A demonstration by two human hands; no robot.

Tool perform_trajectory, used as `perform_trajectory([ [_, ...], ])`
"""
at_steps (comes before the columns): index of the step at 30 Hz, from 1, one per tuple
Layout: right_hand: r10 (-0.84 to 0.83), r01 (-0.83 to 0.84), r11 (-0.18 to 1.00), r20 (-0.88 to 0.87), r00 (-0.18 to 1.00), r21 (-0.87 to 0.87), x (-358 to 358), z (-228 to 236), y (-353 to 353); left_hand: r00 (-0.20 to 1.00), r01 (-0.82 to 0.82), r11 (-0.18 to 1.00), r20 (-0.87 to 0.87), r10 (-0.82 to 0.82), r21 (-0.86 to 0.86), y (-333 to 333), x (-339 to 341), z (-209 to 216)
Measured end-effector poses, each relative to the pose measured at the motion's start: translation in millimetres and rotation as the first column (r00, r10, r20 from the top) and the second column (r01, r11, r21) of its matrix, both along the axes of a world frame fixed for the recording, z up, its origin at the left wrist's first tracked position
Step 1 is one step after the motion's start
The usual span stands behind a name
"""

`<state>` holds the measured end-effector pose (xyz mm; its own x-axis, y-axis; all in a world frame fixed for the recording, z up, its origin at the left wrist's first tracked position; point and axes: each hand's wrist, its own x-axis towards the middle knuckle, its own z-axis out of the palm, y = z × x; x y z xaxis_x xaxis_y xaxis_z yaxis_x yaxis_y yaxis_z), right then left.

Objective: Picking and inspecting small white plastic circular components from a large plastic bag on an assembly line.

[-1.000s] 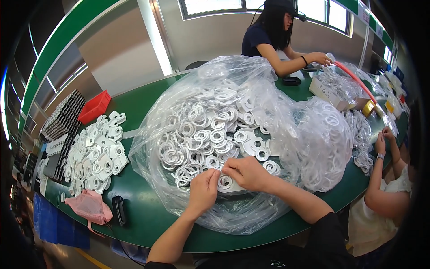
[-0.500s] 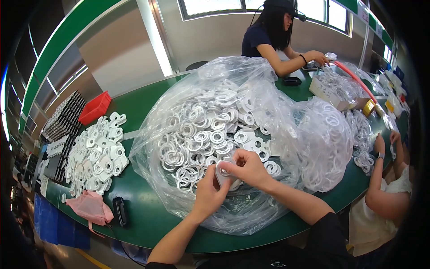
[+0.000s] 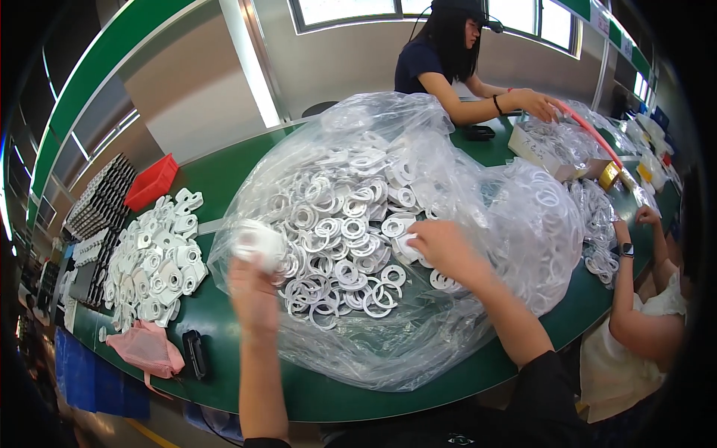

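Note:
A big clear plastic bag (image 3: 523, 224) lies open on the green table (image 3: 224, 179), full of white plastic rings and flat parts (image 3: 336, 246). My left hand (image 3: 250, 287) is raised at the bag's left edge and holds a white part (image 3: 258, 243), blurred by motion. My right hand (image 3: 441, 246) reaches into the heap, fingers curled over a white ring (image 3: 407, 246); whether it grips the ring is unclear.
A pile of white parts (image 3: 153, 257) lies at the left, with a red bin (image 3: 151, 181) and dark trays (image 3: 101, 198) behind. A pink cloth (image 3: 146, 349) and a small black object (image 3: 196, 353) sit near the front edge. Other people work at the far side and at the right.
My left hand has left the heap and swung leftward with a white part. My right hand stayed in the bag and shifted slightly right.

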<state>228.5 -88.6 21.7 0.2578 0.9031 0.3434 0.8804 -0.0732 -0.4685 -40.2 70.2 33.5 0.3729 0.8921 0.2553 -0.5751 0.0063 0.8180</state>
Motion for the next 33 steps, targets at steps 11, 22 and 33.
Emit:
perform_trajectory([
  [11, -0.316, 0.422, 0.858, 0.348, 0.883, -0.292, 13.3, -15.1, -4.1, 0.908, -0.071, 0.968, -0.387, 0.162, 0.239, 8.7, -6.1, 1.1],
  [22, -0.248, 0.240, 0.964, -0.053, 0.967, -0.118, 10.6, 23.7, -13.9, 0.552, 0.445, 0.229, -0.467, 0.691, 0.866, -25.6, 40.3, -28.5],
  [33, 0.430, -0.359, 0.901, -0.606, 0.670, 0.242, -54.6, 34.5, -4.7, 0.938, 0.118, 0.991, -0.333, -0.091, 0.060, -63.7, 45.3, -16.9],
])
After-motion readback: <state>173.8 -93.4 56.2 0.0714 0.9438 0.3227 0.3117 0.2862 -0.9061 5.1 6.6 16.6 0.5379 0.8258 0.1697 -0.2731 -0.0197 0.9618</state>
